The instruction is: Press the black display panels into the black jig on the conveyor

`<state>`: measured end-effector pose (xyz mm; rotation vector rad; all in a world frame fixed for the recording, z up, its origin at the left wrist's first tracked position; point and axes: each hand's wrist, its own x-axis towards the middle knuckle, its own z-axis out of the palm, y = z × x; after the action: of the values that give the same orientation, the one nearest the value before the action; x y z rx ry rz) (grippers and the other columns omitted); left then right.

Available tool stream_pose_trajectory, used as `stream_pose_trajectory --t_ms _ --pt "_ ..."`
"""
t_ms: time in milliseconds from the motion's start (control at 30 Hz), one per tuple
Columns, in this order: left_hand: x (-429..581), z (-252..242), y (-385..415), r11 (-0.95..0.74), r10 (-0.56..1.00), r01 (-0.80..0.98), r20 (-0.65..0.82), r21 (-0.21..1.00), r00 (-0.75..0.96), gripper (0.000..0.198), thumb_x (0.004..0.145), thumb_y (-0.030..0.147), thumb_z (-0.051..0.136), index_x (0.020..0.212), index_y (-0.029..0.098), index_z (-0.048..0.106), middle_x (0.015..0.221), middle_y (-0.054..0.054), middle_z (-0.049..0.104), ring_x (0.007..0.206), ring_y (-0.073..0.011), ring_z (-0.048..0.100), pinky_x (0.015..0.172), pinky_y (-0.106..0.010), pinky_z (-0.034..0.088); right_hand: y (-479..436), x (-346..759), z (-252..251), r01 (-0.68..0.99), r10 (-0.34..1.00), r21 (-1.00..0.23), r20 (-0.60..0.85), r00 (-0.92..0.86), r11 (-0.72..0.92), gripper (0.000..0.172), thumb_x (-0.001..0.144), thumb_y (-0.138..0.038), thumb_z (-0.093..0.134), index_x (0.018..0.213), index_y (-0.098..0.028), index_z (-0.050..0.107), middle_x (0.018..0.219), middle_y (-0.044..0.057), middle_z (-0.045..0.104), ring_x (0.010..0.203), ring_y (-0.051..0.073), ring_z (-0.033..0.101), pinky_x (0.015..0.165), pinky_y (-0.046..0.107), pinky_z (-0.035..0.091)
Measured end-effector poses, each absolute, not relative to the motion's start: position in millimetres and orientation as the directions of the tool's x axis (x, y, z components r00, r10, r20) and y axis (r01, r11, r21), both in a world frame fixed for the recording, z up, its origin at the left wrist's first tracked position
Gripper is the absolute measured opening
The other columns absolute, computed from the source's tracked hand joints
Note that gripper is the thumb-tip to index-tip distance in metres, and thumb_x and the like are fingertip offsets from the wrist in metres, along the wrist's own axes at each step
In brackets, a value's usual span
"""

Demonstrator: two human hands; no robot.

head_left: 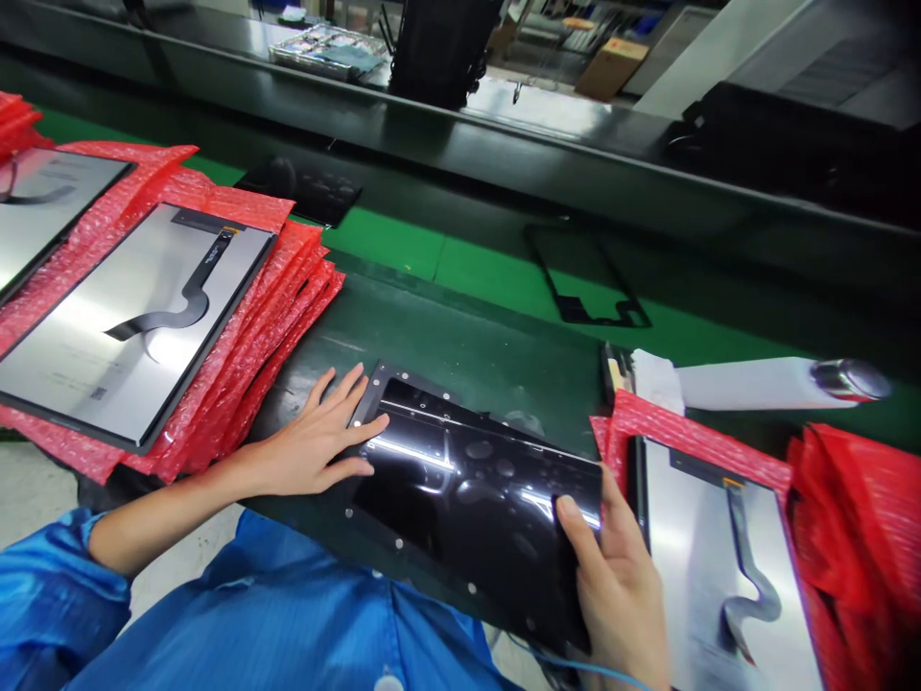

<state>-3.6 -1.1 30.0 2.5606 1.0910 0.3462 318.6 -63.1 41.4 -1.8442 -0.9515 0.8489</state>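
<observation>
A glossy black display panel (475,509) lies face up in front of me, over a dark fixture plate (424,386) dotted with silver studs. The panel sits at an angle to the plate, its right end apparently lifted. My right hand (619,576) grips that right end, thumb on the face and the other fingers mostly hidden beyond the edge. At the left end, my left hand (327,437) has its fingers spread, the fingertips at the edge of panel and plate. Right of the panel, a silver-backed display (705,537) with a ribbon cable rests on red bubble wrap (705,437).
To the left, another silver-backed display (136,317) tops stacked red bubble bags (288,307). A thin black frame (576,312) and a dark panel (309,187) lie on the green strip (467,264). A white cylinder with a shiny cap (748,384) lies at right, near red bags (863,537).
</observation>
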Motion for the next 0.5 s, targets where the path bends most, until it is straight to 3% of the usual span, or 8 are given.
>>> stream_pose_trajectory --t_ms 100,200,267,400,500 --pt "-4.2 37.2 -2.3 -0.667 0.709 0.651 0.04 0.363 0.704 0.077 0.088 0.056 0.059 0.152 0.027 0.03 0.164 -0.015 0.002 0.15 -0.0359 -0.009 0.117 -0.067 0.007 -63.3 325.8 30.8 0.245 0.839 -0.9 -0.199 0.507 -0.362 0.08 0.08 -0.056 0.067 0.148 -0.022 0.041 0.148 0.008 0.049 0.137 0.031 0.043 0.116 0.047 0.03" --pt "-2.0 38.6 -7.5 -0.678 0.708 0.672 0.019 0.298 0.706 0.083 0.088 0.051 0.061 0.155 0.026 0.02 0.164 -0.017 0.0 0.15 -0.0369 -0.008 0.117 -0.066 0.011 -63.9 332.3 22.7 0.265 0.835 -0.901 -0.165 0.525 -0.345 0.077 0.077 -0.056 0.071 0.14 -0.019 0.046 0.13 0.012 0.061 0.123 0.032 0.056 0.105 0.047 0.044" --pt "-1.3 33.7 -11.0 -0.695 0.707 0.681 0.046 0.231 0.706 0.084 0.088 0.047 0.063 0.156 0.026 0.018 0.164 -0.018 0.002 0.15 -0.0383 -0.003 0.116 -0.066 0.016 -64.9 335.5 21.5 0.365 0.86 -0.888 -0.063 0.506 -0.28 0.067 0.079 -0.055 0.069 0.132 -0.018 0.05 0.116 0.01 0.065 0.111 0.029 0.061 0.096 0.044 0.05" --pt "-5.7 10.3 -5.3 -0.756 0.646 0.653 0.22 0.052 0.731 0.08 0.088 0.048 0.061 0.155 0.023 0.025 0.162 -0.022 0.014 0.149 -0.0445 0.01 0.109 -0.071 0.025 -64.0 343.0 25.9 0.704 0.932 -0.689 0.115 0.343 -0.174 0.041 0.091 -0.05 0.056 0.117 -0.019 0.059 0.093 0.007 0.062 0.082 0.023 0.062 0.076 0.038 0.052" --pt "-8.7 -4.6 2.8 -0.795 0.571 0.605 0.294 -0.032 0.766 0.076 0.089 0.05 0.057 0.153 0.02 0.029 0.159 -0.025 0.021 0.147 -0.047 0.015 0.107 -0.071 0.027 -58.9 354.2 33.9 0.827 0.971 -0.548 0.106 0.215 -0.123 0.034 0.096 -0.044 0.048 0.114 -0.019 0.061 0.096 0.009 0.061 0.086 0.024 0.062 0.078 0.039 0.052"
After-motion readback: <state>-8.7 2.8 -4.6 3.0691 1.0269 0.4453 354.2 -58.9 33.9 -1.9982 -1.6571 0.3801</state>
